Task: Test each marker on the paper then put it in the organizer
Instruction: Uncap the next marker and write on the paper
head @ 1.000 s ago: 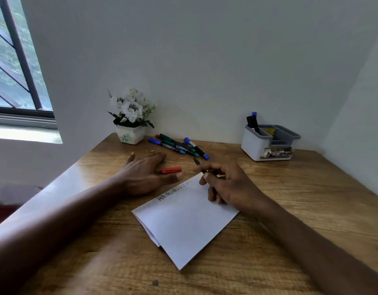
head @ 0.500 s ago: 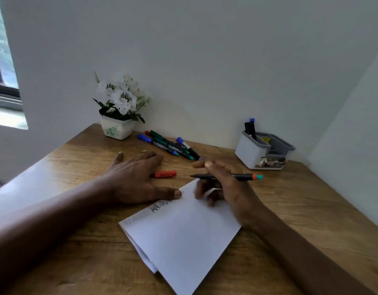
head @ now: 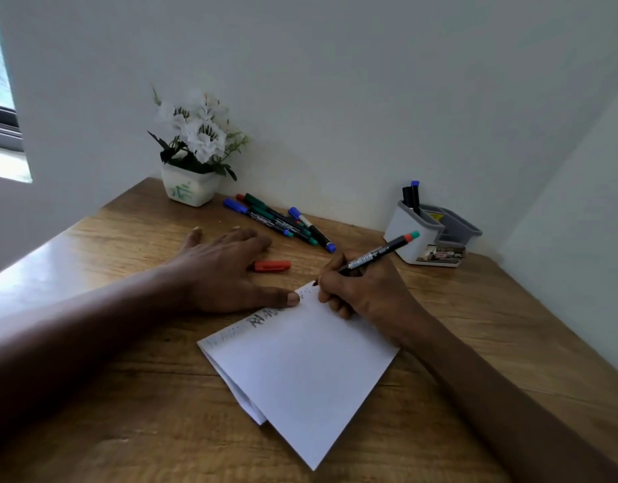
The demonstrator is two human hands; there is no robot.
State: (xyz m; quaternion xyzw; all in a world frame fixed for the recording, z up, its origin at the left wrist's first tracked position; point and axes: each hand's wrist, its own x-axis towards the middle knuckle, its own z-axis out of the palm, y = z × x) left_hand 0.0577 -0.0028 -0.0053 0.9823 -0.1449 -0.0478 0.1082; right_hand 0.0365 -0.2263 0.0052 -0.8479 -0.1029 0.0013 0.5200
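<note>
Head view: right hand (head: 366, 291) is gripping the uncapped marker (head: 377, 254), tip meeting the folded paper (head: 300, 364) at its far corner; left hand (head: 227, 270) is lying flat, thumb pinning the paper. Advisable: short light stroke, paper pinned. Organizer (head: 410, 238) is standing well apart, rear right of worktop (head: 126, 413).

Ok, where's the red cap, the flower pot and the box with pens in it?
red cap (head: 272, 266), head view, middle of the cap lying on the table.
flower pot (head: 189, 188), head view, front of the white pot.
organizer (head: 406, 235), head view, white front wall.
</note>
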